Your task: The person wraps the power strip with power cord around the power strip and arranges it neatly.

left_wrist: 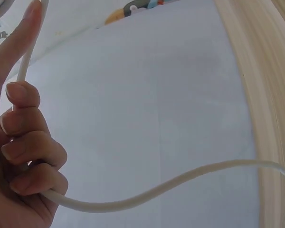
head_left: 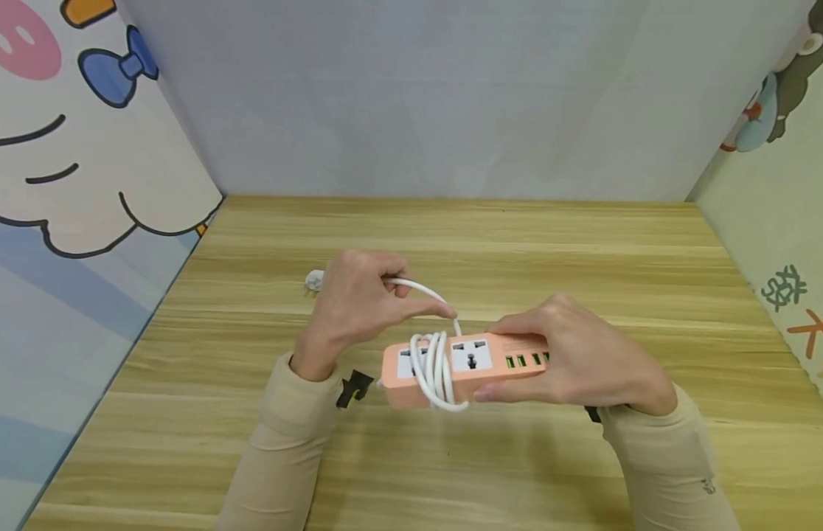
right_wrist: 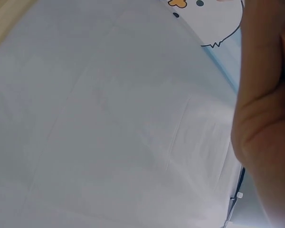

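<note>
Gripping the peach power strip [head_left: 411, 397] by its USB end, the right hand [head_left: 587, 354] sits beside the left hand [head_left: 358, 302], whose curled fingers clasp the white cord [head_left: 421, 286] above the wound coils [head_left: 438, 372].

The strip [head_left: 467, 380] is cased in smooth, matt-looking plastic, its socket plates [head_left: 483, 359] likewise. The cord [left_wrist: 102, 207] is sheathed in smooth plastic. The table [head_left: 451, 461] is faced with smooth wood grain. The sleeves [head_left: 279, 435] are made of matt cloth. The backdrop [head_left: 418, 103] is faintly creased; its material cannot be told.
</note>
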Action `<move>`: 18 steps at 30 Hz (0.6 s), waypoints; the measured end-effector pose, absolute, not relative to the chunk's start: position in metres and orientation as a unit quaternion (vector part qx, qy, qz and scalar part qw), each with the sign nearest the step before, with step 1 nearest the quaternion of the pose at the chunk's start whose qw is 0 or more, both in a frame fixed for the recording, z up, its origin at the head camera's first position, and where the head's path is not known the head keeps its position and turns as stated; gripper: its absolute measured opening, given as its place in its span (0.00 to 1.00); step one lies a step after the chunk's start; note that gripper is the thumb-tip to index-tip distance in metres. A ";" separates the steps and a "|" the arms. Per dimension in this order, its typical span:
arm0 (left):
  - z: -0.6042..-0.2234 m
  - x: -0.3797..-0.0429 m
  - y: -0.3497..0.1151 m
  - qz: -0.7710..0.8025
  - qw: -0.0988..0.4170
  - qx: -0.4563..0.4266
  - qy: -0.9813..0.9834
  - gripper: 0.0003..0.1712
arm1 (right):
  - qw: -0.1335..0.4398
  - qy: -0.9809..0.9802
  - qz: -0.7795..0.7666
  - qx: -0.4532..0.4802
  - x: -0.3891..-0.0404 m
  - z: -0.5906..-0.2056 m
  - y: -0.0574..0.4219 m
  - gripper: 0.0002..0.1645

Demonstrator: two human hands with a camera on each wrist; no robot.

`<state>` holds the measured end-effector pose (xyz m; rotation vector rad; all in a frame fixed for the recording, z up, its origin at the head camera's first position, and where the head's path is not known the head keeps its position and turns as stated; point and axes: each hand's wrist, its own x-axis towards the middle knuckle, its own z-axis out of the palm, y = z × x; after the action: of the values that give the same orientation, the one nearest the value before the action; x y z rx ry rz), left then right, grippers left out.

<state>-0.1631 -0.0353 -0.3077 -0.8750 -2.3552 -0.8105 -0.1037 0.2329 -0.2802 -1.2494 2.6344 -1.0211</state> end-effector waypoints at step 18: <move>-0.292 -0.143 -0.030 -0.312 0.252 -0.333 -0.853 0.33 | -0.009 0.884 -0.300 -0.359 -0.110 -0.292 0.231 0.17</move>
<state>-0.1429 -0.0301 -0.2917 -0.9063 -2.3210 -0.8480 -0.1103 0.2307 -0.2925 -1.1346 2.7932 -0.9470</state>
